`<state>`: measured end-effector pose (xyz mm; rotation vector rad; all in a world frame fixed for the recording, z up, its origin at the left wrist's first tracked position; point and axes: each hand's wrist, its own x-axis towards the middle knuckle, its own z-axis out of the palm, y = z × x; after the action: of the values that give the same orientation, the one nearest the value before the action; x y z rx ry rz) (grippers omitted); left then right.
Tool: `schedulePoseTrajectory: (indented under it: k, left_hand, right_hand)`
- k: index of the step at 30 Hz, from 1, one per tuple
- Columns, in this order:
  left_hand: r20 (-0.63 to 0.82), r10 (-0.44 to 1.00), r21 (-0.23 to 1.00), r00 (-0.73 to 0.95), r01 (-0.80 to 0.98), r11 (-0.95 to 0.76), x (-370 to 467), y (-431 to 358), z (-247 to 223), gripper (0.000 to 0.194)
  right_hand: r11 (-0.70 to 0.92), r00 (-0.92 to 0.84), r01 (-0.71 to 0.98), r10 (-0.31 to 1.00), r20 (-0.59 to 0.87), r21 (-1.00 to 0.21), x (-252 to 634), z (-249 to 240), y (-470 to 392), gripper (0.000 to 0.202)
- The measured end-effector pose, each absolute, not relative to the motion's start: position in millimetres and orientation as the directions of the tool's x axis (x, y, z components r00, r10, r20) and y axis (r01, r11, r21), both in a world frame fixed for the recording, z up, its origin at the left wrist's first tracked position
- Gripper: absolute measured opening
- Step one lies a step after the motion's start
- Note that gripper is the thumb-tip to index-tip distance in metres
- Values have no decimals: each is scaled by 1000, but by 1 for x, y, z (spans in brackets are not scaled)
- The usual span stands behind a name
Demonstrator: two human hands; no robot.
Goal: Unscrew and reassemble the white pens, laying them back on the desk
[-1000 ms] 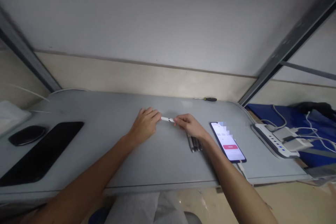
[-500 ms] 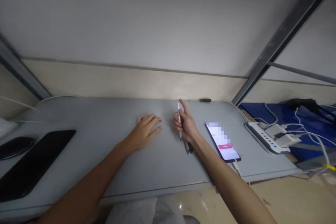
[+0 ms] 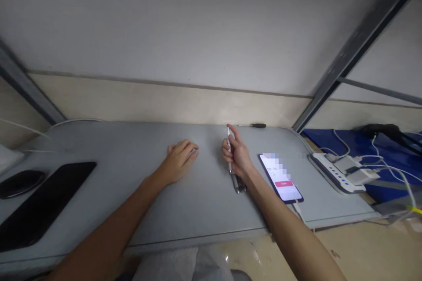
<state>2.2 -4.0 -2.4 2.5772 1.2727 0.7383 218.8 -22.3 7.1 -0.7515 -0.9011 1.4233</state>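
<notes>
My right hand (image 3: 238,153) is closed around a white pen (image 3: 228,134). The pen stands roughly upright, and my index finger reaches its upper end. Beneath that hand, dark pen-like objects (image 3: 238,186) lie on the grey table (image 3: 198,210), mostly covered by my wrist. My left hand (image 3: 180,160) rests palm down to the left, with loosely bent fingers and nothing in it. A gap of bare tabletop separates it from the pen.
A small screwdriver (image 3: 258,125) lies along the back edge. To the right are a lit phone (image 3: 280,180) on a cable and a power strip (image 3: 336,175) with plugged-in chargers. A black slab (image 3: 49,204) and a black mouse (image 3: 23,183) sit at left.
My right hand has shifted slightly right with the pen, and the index fingertip is now at the pen's top. My left hand has slid slightly left.
</notes>
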Motion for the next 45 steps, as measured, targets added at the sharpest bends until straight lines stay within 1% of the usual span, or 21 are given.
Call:
schedulePoseTrajectory:
  k: [3, 7, 10, 13, 15, 18, 20, 21, 22, 23, 24, 25, 26, 27, 28, 30, 32, 35, 38, 42, 45]
  left_hand:
    - [353, 784, 357, 511, 701, -617, 2, -3, -3, 26]
    - [352, 783, 353, 512, 702, -618, 2, -3, -4, 27]
    - [351, 784, 347, 512, 706, -617, 1, -2, -5, 27]
    - [352, 785, 342, 510, 711, -615, 1, -2, -7, 26]
    - [353, 781, 336, 515, 710, -619, 0, -1, -8, 25]
    - [348, 778, 334, 522, 707, -624, 0, -1, -9, 25]
    - [347, 779, 334, 522, 708, -623, 0, -1, -9, 25]
    - [347, 779, 331, 523, 709, -623, 0, 0, -9, 25]
    - [348, 778, 327, 523, 710, -624, -1, 0, -9, 26]
    - [348, 777, 323, 524, 711, -625, -1, 0, -9, 26]
    - [347, 777, 320, 526, 712, -625, -1, 0, -9, 26]
    - [345, 777, 317, 527, 714, -625, -1, 0, -9, 26]
    - [343, 777, 315, 528, 715, -624, -1, 0, -9, 26]
    - [343, 776, 312, 529, 715, -626, -1, 0, -10, 26]
    - [345, 775, 309, 529, 716, -626, -2, 1, -11, 26]
    - [351, 772, 302, 530, 717, -629, -2, 1, -11, 27]
    - [354, 769, 296, 533, 716, -632, -2, 1, -11, 27]
    - [356, 768, 300, 533, 713, -634, -2, 0, -10, 27]
    - [353, 770, 306, 531, 712, -632, -1, 0, -8, 28]
    - [352, 771, 311, 531, 711, -631, -1, -1, -8, 27]
    - [343, 779, 316, 525, 717, -622, -1, -1, -8, 26]
  right_hand:
    - [47, -35, -488, 997, 74, -871, 222, 8, -22, 37]
    - [51, -28, -506, 997, 76, -861, 223, 8, -21, 35]
    - [45, -2, -526, 999, 54, -849, 224, 8, -20, 31]
    - [37, 22, -527, 999, 30, -849, 223, 8, -20, 34]
    - [16, -5, -510, 1000, 22, -860, 222, 8, -20, 37]
    - [-18, -42, -451, 999, 1, -892, 219, 7, -21, 34]
    - [3, -42, -337, 999, 18, -942, 218, 5, -21, 28]
    - [37, -27, -226, 999, 44, -973, 217, 4, -21, 24]
    - [87, 1, -71, 996, 87, -994, 218, 2, -21, 21]
    - [143, 35, 120, 988, 148, -982, 218, 0, -20, 19]
    - [185, 70, 322, 974, 218, -929, 219, -3, -20, 17]
    - [196, 98, 502, 955, 281, -842, 220, -5, -20, 15]
    - [178, 115, 641, 939, 323, -747, 222, -7, -19, 14]
    - [143, 120, 737, 934, 337, -661, 223, -9, -19, 15]
    - [102, 118, 799, 940, 321, -593, 225, -11, -19, 16]
    - [28, 115, 868, 960, 256, -495, 227, -13, -19, 21]
    - [-11, 110, 908, 971, 213, -418, 228, -15, -19, 24]
    - [-36, 109, 932, 977, 184, -360, 228, -17, -19, 32]
    - [-26, 90, 923, 985, 149, -383, 229, -16, -18, 38]
    - [-37, 90, 893, 991, 97, -449, 233, -11, -18, 29]
    - [-50, 100, 878, 992, 80, -477, 236, -7, -19, 29]
